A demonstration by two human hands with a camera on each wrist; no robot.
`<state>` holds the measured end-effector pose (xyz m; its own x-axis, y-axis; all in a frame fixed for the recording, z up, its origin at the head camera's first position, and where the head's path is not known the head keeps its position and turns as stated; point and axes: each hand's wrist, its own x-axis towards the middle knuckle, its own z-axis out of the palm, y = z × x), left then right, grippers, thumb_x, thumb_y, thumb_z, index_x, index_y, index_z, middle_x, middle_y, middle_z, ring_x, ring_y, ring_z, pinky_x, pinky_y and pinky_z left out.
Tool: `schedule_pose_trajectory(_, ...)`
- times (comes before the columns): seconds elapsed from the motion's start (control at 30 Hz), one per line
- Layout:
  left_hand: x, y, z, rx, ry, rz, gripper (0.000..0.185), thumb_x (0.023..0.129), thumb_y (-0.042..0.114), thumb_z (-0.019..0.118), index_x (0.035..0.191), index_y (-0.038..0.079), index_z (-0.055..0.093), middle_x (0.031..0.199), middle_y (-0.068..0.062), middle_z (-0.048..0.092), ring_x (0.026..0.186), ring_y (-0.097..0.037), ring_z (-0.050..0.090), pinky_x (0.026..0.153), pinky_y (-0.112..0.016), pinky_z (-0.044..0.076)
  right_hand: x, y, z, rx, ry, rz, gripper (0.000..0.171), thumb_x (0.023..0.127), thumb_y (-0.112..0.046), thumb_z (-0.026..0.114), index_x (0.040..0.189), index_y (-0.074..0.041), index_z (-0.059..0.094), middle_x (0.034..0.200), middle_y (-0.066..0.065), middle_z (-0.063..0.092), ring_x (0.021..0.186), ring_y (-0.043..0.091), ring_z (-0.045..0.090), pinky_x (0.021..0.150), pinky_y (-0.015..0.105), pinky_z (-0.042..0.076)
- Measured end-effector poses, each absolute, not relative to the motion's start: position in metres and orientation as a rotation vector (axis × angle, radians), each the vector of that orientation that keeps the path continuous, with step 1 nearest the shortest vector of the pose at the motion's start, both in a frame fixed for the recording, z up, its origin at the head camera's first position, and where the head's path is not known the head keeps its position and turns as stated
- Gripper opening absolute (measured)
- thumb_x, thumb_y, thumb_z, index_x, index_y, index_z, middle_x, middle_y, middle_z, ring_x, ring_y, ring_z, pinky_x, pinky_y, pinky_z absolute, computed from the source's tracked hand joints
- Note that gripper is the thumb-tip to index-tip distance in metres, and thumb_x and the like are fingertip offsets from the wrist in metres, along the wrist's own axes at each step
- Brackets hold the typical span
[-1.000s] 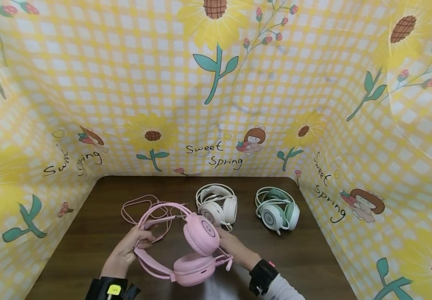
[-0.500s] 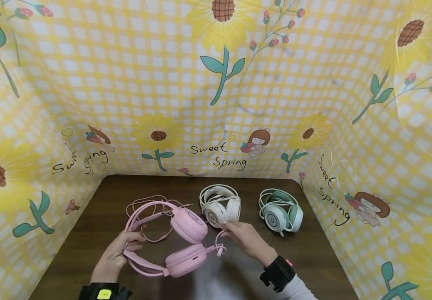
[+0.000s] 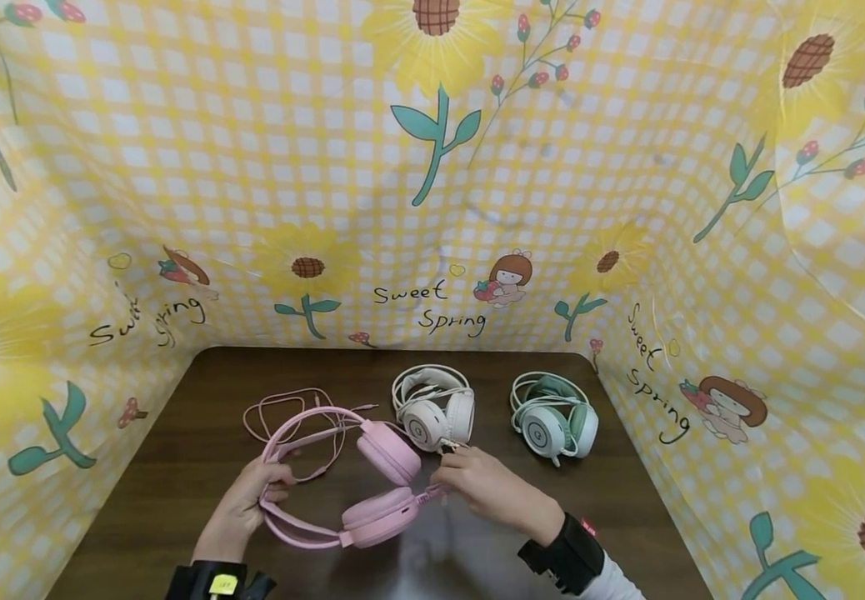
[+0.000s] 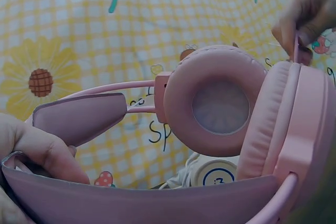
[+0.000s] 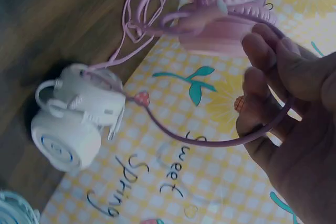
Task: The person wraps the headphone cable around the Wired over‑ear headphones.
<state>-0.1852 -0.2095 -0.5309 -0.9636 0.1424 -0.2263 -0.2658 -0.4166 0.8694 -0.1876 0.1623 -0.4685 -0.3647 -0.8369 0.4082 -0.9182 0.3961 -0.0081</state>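
In the head view, my left hand (image 3: 241,500) grips the headband of a pair of pink headphones (image 3: 380,518), held tilted above the table with both ear cups toward the right. The left wrist view shows the thumb around the padded band (image 4: 131,200) and the round cushion (image 4: 220,103) of one cup. My right hand (image 3: 496,492) is just right of the cups and pinches the pink cable (image 5: 210,144) between thumb and fingers. From there the cable hangs in a loop in the right wrist view. The small microphone (image 5: 202,19) is blurred.
The rest of the pink cord (image 3: 317,472) lies loosely looped on the dark wooden table (image 3: 177,467). White headphones (image 3: 421,425) stand behind my right hand. Green-and-white headphones (image 3: 545,429) are farther right. A yellow checked cloth (image 3: 327,167) walls the back and sides.
My right hand came out from behind the ear cups to their right, pinching the cable, and then dropped toward the microphone. The pink headphones turned slightly, with the left hand still on the band.
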Motion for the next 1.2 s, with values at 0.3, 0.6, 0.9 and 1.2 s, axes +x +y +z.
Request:
schedule_pose_trajectory(0.3, -0.189, -0.19, -0.527, -0.213, 1.532, 2.421, 0.042, 0.07, -0.022, 0.043, 0.096, 0.006, 0.059, 0.066, 0.004, 0.04, 0.047, 0.0, 0.033, 0.041, -0.011, 0.028, -0.189, 0.147, -0.468, 1.455, -1.959, 0.137, 0.008, 0.087, -0.022, 0.067, 0.094, -0.018, 0.07, 0.088, -0.007, 0.058, 0.075, 0.009, 0.055, 0.065, 0.02, 0.05)
schedule_pose_trajectory(0.6, -0.191, -0.174, -0.528, -0.22, 1.622, 2.34, 0.043, 0.068, -0.021, 0.046, 0.095, 0.01, 0.061, 0.072, 0.001, 0.047, 0.045, 0.001, 0.033, 0.04, -0.011, 0.027, -0.194, 0.131, -0.469, 1.382, -1.947, 0.079, 0.012, 0.086, -0.02, 0.071, 0.079, -0.016, 0.062, 0.078, -0.005, 0.05, 0.069, 0.012, 0.049, 0.06, 0.024, 0.043)
schedule_pose_trajectory(0.9, -0.191, -0.17, -0.523, -0.183, 1.678, 2.304, 0.044, 0.066, -0.019, 0.051, 0.097, 0.009, 0.064, 0.077, 0.001, 0.049, 0.045, 0.0, 0.033, 0.04, -0.011, 0.027, -0.205, 0.121, -0.465, 1.511, -2.036, 0.093, 0.014, 0.092, -0.003, 0.059, 0.096, -0.013, 0.067, 0.099, -0.001, 0.06, 0.092, 0.016, 0.055, 0.082, 0.025, 0.049)
schedule_pose_trajectory(1.2, -0.188, -0.173, -0.523, -0.148, 1.646, 2.292, 0.048, 0.066, -0.019, 0.051, 0.098, 0.013, 0.067, 0.082, 0.0, 0.053, 0.046, 0.001, 0.034, 0.04, -0.011, 0.028, -0.223, 0.129, -0.463, 1.329, -2.052, 0.211, 0.027, 0.079, -0.037, 0.081, 0.08, -0.017, 0.062, 0.077, -0.007, 0.057, 0.065, 0.007, 0.056, 0.052, 0.022, 0.047)
